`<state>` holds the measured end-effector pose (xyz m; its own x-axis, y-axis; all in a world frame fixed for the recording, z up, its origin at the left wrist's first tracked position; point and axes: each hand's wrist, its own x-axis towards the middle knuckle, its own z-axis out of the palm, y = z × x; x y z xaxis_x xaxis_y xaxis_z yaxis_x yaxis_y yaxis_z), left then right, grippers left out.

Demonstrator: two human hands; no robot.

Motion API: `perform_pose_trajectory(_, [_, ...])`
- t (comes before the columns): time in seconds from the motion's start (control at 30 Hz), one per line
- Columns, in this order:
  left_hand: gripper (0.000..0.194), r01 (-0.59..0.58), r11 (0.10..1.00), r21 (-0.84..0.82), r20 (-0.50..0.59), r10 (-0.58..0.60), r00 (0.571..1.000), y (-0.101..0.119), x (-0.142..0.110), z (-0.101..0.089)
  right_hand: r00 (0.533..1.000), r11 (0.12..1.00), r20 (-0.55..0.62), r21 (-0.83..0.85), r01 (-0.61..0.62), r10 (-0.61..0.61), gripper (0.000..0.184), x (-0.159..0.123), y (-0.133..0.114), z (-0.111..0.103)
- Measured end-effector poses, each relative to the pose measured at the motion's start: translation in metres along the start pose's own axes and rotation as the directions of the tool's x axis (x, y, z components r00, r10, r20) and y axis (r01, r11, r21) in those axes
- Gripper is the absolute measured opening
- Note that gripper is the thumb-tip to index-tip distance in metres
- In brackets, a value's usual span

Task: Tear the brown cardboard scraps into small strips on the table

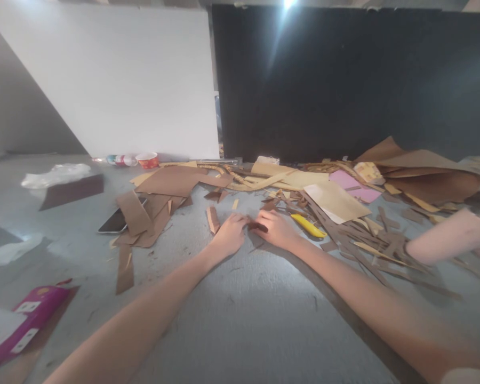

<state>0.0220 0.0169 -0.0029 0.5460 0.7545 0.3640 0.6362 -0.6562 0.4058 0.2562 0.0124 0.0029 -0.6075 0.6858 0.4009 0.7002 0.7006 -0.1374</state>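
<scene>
Over the middle of the grey table my left hand [232, 233] and my right hand [275, 228] are close together, fingers curled inward. Between them is a small dark brown strip [258, 226], pinched at its two ends; its material is hard to make out. Just left of my left hand lies a short folded brown piece [213, 220]. A yellow cutter-like tool [309, 226] rests to the right of my right hand, among brown scraps. My fingertips are partly hidden by the backs of my hands.
Brown sheets [168, 181] partly cover a phone [114, 223] on the left. A purple packet [36, 314] lies nearer me. Strips and offcuts [368, 240] heap up on the right, by another person's arm [448, 234]. White and black panels [344, 80] stand behind.
</scene>
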Motion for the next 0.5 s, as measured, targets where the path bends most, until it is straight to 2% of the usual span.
perform_pose_trajectory(0.33, [0.056,-0.024,1.0,-0.003,-0.034,0.024,0.999,0.0002,-0.0008,-0.0002,0.998,1.0,-0.068,-0.001,0.004,-0.004,0.023,0.0,0.0018,0.0053])
perform_pose_trajectory(0.5, [0.059,-0.057,0.998,-0.032,-0.029,0.056,0.998,-0.0001,-0.0001,-0.0001,0.987,0.988,-0.097,0.106,-0.115,0.125,0.02,0.0014,0.005,0.0071])
